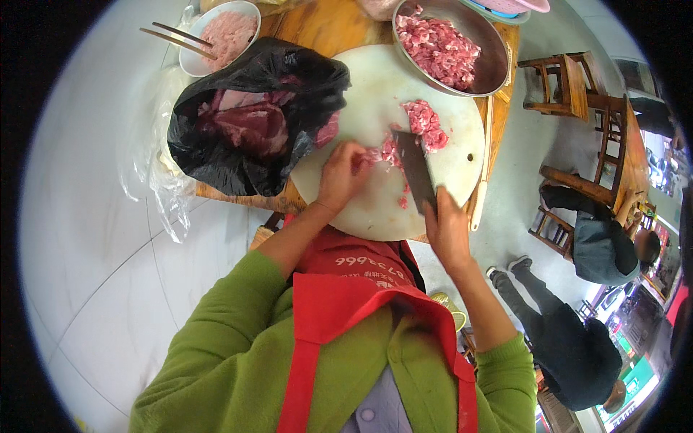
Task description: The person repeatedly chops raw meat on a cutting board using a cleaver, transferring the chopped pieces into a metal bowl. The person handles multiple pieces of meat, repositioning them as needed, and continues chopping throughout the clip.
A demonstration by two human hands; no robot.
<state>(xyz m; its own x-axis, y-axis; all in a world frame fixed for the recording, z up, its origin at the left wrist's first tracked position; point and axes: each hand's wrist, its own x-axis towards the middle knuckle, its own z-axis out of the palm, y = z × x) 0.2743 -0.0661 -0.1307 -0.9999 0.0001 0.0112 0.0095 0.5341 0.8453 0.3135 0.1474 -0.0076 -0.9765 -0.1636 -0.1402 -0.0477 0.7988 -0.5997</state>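
Observation:
On a round white cutting board (373,211) my right hand (448,227) grips a cleaver (416,170), its blade among pieces of raw meat. My left hand (344,176) holds the end of a strip of raw meat (385,152) left of the blade; its fingers are slightly blurred. A small pile of cut meat (426,124) lies beyond the blade. Left of the board, a black plastic bag (216,173) stands open with large raw meat pieces (252,127) inside. A steel bowl (494,57) of chopped meat (438,51) overlaps the board's far right edge.
A white bowl (189,62) of minced meat with chopsticks (176,40) stands at the wooden table's (325,24) far left. A long pale-handled tool (478,205) lies along the right edge. Wooden stools (566,86), a seated person (603,249) and a standing person (574,346) are to the right.

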